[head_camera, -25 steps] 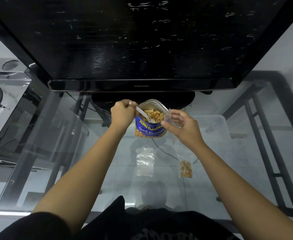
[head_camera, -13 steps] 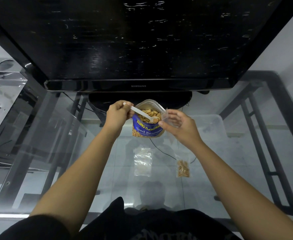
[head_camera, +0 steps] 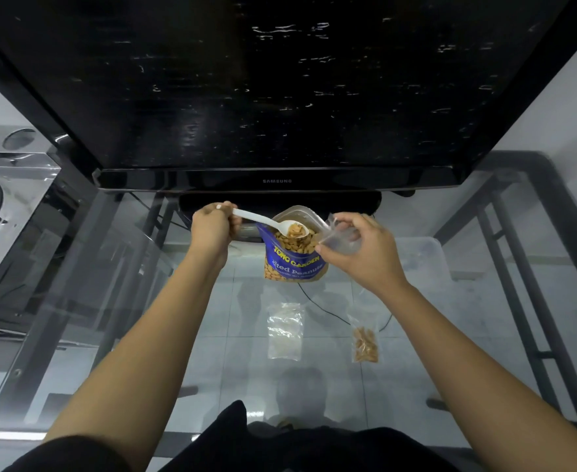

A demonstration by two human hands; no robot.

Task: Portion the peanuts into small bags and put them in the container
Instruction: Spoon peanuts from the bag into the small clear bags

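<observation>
Glass table (head_camera: 212, 335) edge near, hands over peanut bag (head_camera: 293, 260)

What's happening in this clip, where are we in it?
A person is portioning peanuts at a glass table. The left hand holds a white spoon loaded with peanuts just above the open peanut pack. The right hand holds a small clear bag beside the pack, ready to take the scoop. On the table nearer the person lie an empty-looking bag and a filled bag. A clear container sits to the right; I can't see any bags inside it.
</observation>
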